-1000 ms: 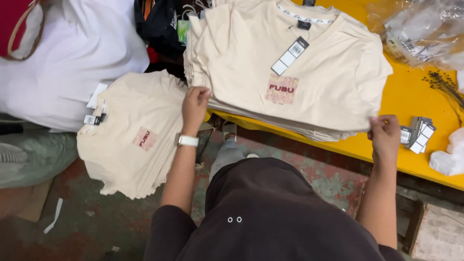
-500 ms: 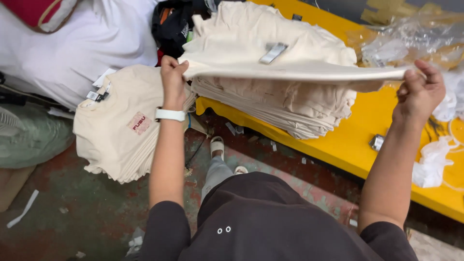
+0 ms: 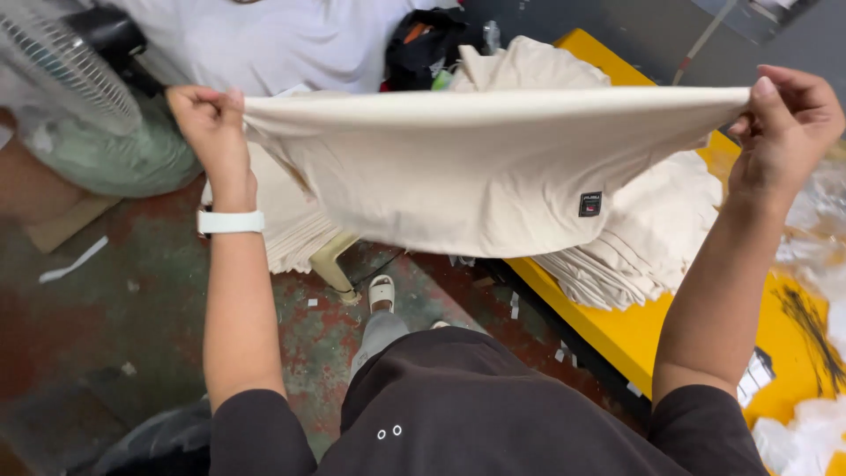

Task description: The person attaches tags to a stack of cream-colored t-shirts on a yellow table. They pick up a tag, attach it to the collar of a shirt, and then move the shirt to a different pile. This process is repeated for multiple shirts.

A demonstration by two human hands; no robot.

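I hold a cream T-shirt point(image 3: 476, 167) stretched out flat in the air in front of me. My left hand point(image 3: 207, 123) grips its left edge and my right hand point(image 3: 784, 123) grips its right edge. A small dark label point(image 3: 589, 204) is sewn near the shirt's lower right. A white band point(image 3: 229, 221) is on my left wrist. Behind and below the shirt, a stack of folded cream T-shirts point(image 3: 634, 238) lies on a yellow table point(image 3: 617, 330). A second pile of cream shirts point(image 3: 282, 229) rests on a low stool at the left.
A fan point(image 3: 62, 70) stands at the upper left. Another person in a white shirt point(image 3: 282, 40) sits beyond the piles. Clear plastic bags point(image 3: 820, 256) lie on the table at the right. Paper scraps dot the worn floor point(image 3: 106, 335).
I lifted the top shirt off the stack and raised it higher, spreading it between both hands. The view has swung left, bringing the fan into sight.
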